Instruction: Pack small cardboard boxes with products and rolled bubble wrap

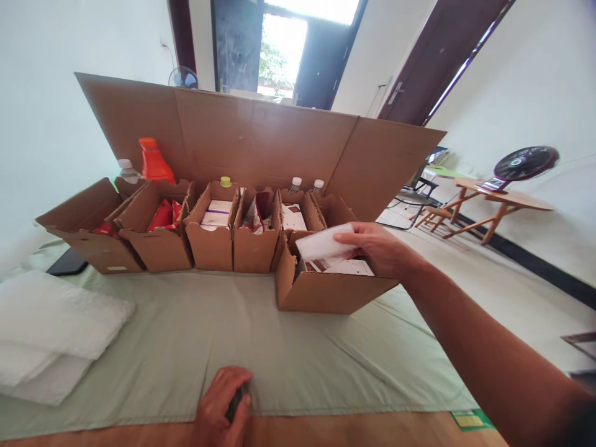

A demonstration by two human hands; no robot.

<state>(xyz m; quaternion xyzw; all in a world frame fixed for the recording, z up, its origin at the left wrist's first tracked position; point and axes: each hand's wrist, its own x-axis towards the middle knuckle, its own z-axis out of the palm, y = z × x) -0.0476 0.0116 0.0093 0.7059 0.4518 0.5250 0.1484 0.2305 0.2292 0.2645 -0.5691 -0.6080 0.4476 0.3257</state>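
Note:
My right hand (379,245) is closed around the end of a whitish, partly see-through packet (323,243). It holds this packet at the mouth of the front-right cardboard box (326,295), over white boxes with brown marks (351,267) inside. The packet's exact kind is hard to make out. Low in the middle, my left hand (222,400) rests at the table's near edge, curled around a small dark object (236,402) mostly covered by the fingers. Clear wrapping sheets (56,323), looking like bubble wrap, lie stacked on the left.
A row of open cardboard bins (212,248) holds red packets (162,216) and white cartons (216,214). Behind stand an orange bottle (156,164) and a tall cardboard panel (265,136). A dark flat object (67,262) lies left on the green cloth (186,335).

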